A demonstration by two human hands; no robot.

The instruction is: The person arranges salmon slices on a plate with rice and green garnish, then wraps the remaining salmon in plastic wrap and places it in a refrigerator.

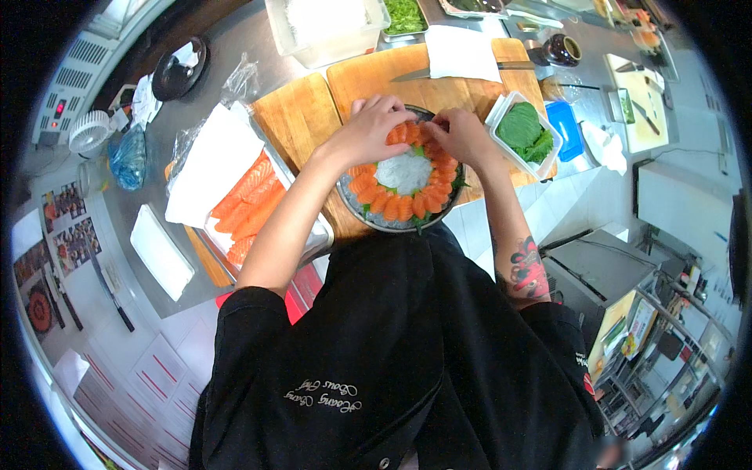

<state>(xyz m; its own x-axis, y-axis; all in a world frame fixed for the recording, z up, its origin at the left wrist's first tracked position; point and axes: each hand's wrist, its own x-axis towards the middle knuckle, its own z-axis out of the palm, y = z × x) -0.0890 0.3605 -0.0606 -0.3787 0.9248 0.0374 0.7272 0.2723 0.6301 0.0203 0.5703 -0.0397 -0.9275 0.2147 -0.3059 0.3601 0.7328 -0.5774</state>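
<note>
A round, dark-rimmed dish (344, 197) of crushed ice (404, 174) sits at the near edge of the wooden boards. Orange salmon slices (405, 207) form a ring on the ice, with green leaves (460, 180) tucked around them. At the ring's far side, my left hand (376, 130) has its thumb and fingers around a few slices. Just right of it, my right hand (461, 135) touches the ring with bent fingers; whether it pinches a slice is hidden.
On the left, a metal tray (322, 232) holds salmon fillets (249, 200) partly under white paper (214, 155). A knife (411, 74) lies across the far board (376, 70), partly under a white cloth (462, 53). Green leaves fill a white plastic tub (550, 157) at right.
</note>
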